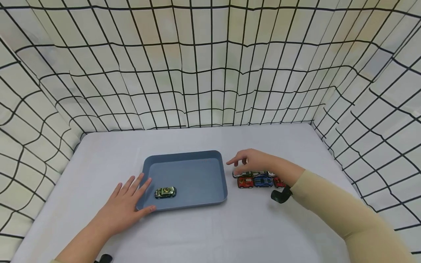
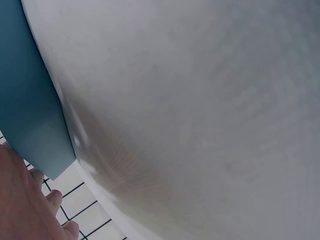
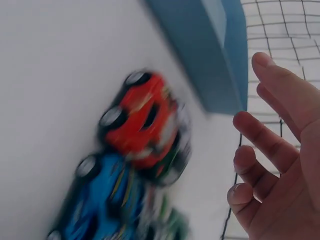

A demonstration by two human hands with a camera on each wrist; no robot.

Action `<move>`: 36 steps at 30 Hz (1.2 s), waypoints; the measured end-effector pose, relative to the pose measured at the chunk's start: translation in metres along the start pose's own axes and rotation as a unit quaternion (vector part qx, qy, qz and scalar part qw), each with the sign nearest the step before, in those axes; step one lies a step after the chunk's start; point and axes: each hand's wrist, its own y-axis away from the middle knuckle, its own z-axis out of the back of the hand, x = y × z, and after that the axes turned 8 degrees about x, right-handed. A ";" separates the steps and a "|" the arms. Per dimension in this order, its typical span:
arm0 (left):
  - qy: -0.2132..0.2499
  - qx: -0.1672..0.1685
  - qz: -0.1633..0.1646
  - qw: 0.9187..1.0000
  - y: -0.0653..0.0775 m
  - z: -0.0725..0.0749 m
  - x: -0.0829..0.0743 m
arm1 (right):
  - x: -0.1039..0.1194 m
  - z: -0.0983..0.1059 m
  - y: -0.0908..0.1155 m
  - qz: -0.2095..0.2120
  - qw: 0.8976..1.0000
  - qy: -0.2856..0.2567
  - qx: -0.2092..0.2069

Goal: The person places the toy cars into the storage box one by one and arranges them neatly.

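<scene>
A shallow blue-grey tray [image 1: 194,175] lies on the table, with a camouflage-patterned toy car [image 1: 165,192] near its front left corner. My left hand [image 1: 126,201] rests at the tray's left end, fingers spread over the rim and thumb along the front edge. To the right of the tray my right hand [image 1: 251,160] hovers over a cluster of toy cars, its fingers loosely bent and holding nothing. A red toy car [image 3: 145,120] and a blue toy car [image 3: 107,200] stand in the front row. Behind them is a row of darker cars, partly hidden by the hand and wrist.
Another red toy car [image 1: 279,182] sits at the right end of the front row, partly under the wrist. A white cloth covers the table [image 1: 210,233]. Black grid netting [image 1: 210,80] over white sheeting rises behind and on both sides.
</scene>
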 end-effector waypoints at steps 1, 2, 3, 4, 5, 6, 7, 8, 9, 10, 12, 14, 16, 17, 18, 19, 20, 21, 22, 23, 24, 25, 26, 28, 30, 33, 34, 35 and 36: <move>-0.001 0.000 0.000 1.000 0.000 0.000 0.000 | -0.006 0.000 0.004 -0.003 1.000 -0.003 0.000; 0.000 0.001 0.000 1.000 0.000 0.000 0.000 | -0.011 0.000 0.008 -0.006 1.000 -0.006 0.000; 0.000 0.001 0.001 1.000 0.000 0.000 0.000 | -0.015 0.001 0.011 -0.007 1.000 -0.006 -0.001; 0.001 0.002 0.001 1.000 0.000 0.000 0.000 | -0.020 0.001 0.015 -0.008 1.000 -0.006 -0.004; 0.002 0.002 0.001 1.000 0.000 0.001 -0.001 | -0.023 0.001 0.018 -0.011 1.000 -0.009 -0.006; 0.003 0.003 0.001 1.000 0.000 0.001 -0.001 | -0.025 0.002 0.020 -0.014 1.000 -0.008 -0.007; 0.005 0.003 0.001 1.000 0.001 0.001 -0.001 | -0.027 0.002 0.022 -0.019 1.000 -0.006 -0.007; 0.006 0.003 0.002 1.000 0.001 0.002 -0.001 | -0.029 0.003 0.023 -0.021 1.000 -0.005 -0.008; 0.006 0.003 0.002 1.000 0.001 0.002 -0.001 | -0.030 0.004 0.024 -0.024 1.000 -0.003 -0.008; 0.005 0.004 0.002 1.000 0.001 0.002 -0.001 | -0.031 0.005 0.024 -0.027 1.000 -0.004 -0.007; 0.004 0.004 0.003 1.000 0.001 0.003 -0.001 | -0.033 0.006 0.024 -0.032 0.999 -0.002 -0.002; 0.003 0.005 0.004 1.000 0.001 0.003 -0.002 | -0.034 0.008 0.023 -0.033 0.999 0.007 0.003; 0.003 0.005 0.005 1.000 0.001 0.002 -0.002 | -0.034 0.009 0.022 -0.035 0.999 0.022 0.010; 0.003 0.006 0.005 1.000 0.001 0.002 -0.002 | -0.035 0.009 0.020 -0.037 0.999 0.031 0.014; 0.004 0.007 0.006 1.000 0.001 0.002 -0.002 | -0.035 0.010 0.019 -0.037 0.998 0.038 0.018; 0.004 0.007 0.006 1.000 0.001 0.002 -0.001 | -0.035 0.010 0.018 -0.038 0.998 0.046 0.022; 0.004 0.008 0.006 1.000 0.001 0.002 -0.001 | -0.034 0.010 0.017 -0.040 0.997 0.054 0.027; 0.004 0.008 0.006 1.000 0.001 0.002 -0.001 | -0.034 0.010 0.015 -0.043 0.997 0.061 0.031; 0.004 0.008 0.006 1.000 0.000 0.002 -0.001 | -0.033 0.010 0.014 -0.046 0.996 0.067 0.035; 0.003 0.008 0.005 1.000 0.000 0.002 -0.001 | -0.032 0.010 0.012 -0.049 0.995 0.071 0.039; 0.003 0.008 0.005 1.000 0.000 0.002 -0.001 | -0.031 0.010 0.011 -0.052 0.995 0.077 0.042; 0.003 0.008 0.004 1.000 0.000 0.002 -0.001 | -0.030 0.010 0.010 -0.055 0.994 0.084 0.046; 0.003 0.007 0.004 1.000 0.000 0.002 -0.001 | -0.030 0.009 0.009 -0.054 0.993 0.094 0.048; 0.003 0.006 0.004 1.000 0.000 0.002 -0.001 | -0.029 0.009 0.007 -0.054 0.991 0.107 0.053; 0.004 0.005 0.003 1.000 0.000 0.002 -0.001 | -0.028 0.008 0.005 -0.053 0.989 0.124 0.057; 0.002 0.004 0.003 1.000 0.000 0.002 -0.001 | -0.026 0.006 0.002 -0.055 0.987 0.137 0.061; 0.001 0.004 0.003 1.000 0.000 0.002 -0.001 | -0.026 0.005 0.002 -0.056 0.987 0.141 0.061; 0.001 0.004 0.003 1.000 0.000 0.002 -0.001 | -0.025 0.005 0.001 -0.058 0.986 0.145 0.061; 0.001 0.004 0.003 1.000 0.000 0.002 -0.001 | -0.024 0.005 0.001 -0.060 0.985 0.149 0.060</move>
